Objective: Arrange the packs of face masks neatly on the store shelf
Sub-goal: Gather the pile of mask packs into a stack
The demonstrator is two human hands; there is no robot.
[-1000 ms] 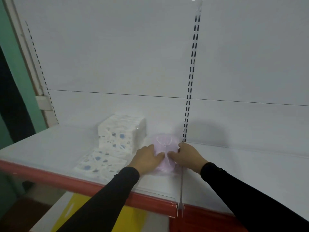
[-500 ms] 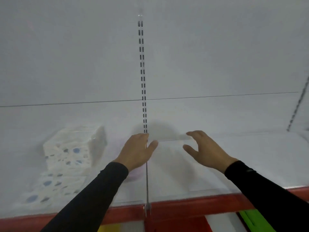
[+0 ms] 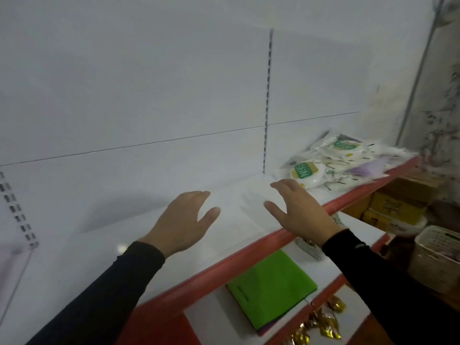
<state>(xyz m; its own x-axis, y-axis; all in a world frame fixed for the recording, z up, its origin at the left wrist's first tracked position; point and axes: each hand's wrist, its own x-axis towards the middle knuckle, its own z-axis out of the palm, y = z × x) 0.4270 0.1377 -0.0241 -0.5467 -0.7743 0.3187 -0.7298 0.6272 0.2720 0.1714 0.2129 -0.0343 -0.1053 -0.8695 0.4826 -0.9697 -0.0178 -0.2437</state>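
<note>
overhead, the left hand (image 3: 183,221) and right hand (image 3: 300,211) hover above the white shelf (image 3: 104,265), each grip loose, fingers spread, holding nothing. packs of face masks (image 3: 343,161) lie heaped at the shelf's right end.

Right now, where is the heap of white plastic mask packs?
In the head view, the heap of white plastic mask packs lies far right on the white red-edged shelf, beyond the right hand.

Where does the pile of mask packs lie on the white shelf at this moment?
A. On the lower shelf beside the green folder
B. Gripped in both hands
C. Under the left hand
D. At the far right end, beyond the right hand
D: the pile of mask packs lies at the right end of the white shelf, past the open, empty right hand.
</note>
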